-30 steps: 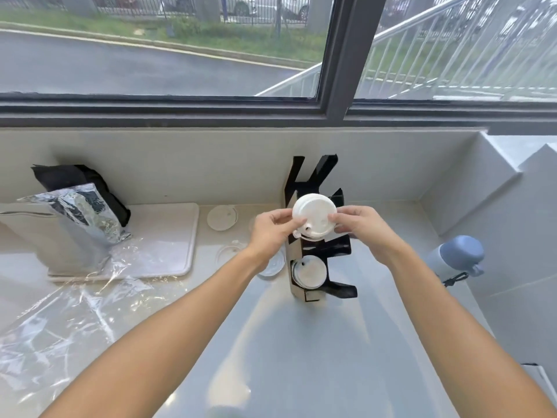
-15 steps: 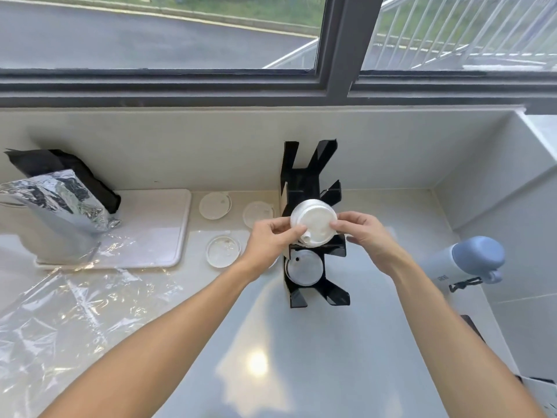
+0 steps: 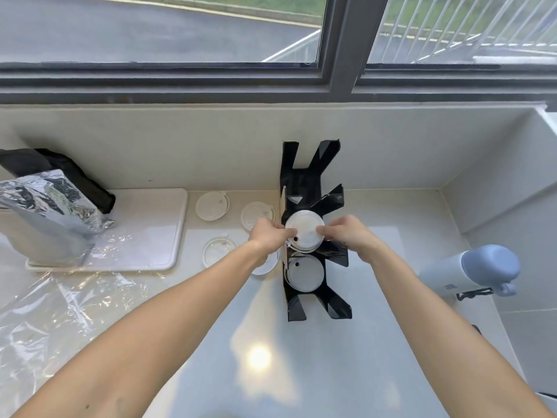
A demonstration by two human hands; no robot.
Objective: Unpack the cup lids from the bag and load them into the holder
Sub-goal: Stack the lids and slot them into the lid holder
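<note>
A black lid holder [image 3: 304, 182] stands upright on the counter by the back wall. Both hands grip one white cup lid [image 3: 306, 232] at the holder's middle slot: my left hand [image 3: 268, 235] pinches its left rim, my right hand [image 3: 346, 233] its right rim. Another white lid [image 3: 306, 274] sits in the slot below. Loose lids lie on the counter to the left: one lid [image 3: 212, 205], a second lid [image 3: 256, 214], a third lid [image 3: 218, 251]. A further lid [image 3: 265, 267] is partly hidden under my left forearm. The clear plastic bag [image 3: 60, 303] lies crumpled at the left.
A white tray [image 3: 156, 230] at the left carries a silver foil pouch [image 3: 45, 203] and a black bag [image 3: 60, 167]. A blue bottle [image 3: 470, 273] lies at the right near the side wall. The window sill runs above the back wall.
Both hands have carried the lid down and in toward the holder's middle slot. The view tilted downward, so more counter shows.
</note>
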